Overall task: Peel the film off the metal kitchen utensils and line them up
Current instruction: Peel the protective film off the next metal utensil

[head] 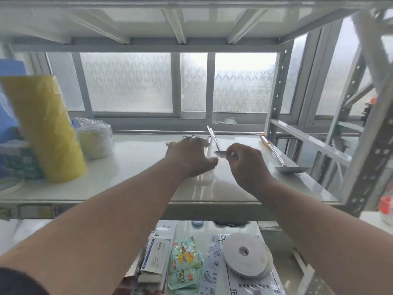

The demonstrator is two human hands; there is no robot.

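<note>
My right hand [244, 165] pinches the bowl end of a metal spoon [213, 139], whose handle slants up and away toward the window. Just left of it, my left hand [191, 156] rests palm down on the white shelf [138, 167], fingers spread, covering other metal utensils [192, 136] that lie at the back; only their far ends show. A metal ladle [282, 160] with a pale wooden handle lies alone at the shelf's right side. No film is clearly visible on any of them.
A yellow plastic-wrapped roll [44, 126] and a stack of wrapped white plates [95, 141] stand at the shelf's left. Grey rack posts [276, 92] rise on the right. Below, a lower surface holds packets [185, 262] and a white tape roll [244, 254].
</note>
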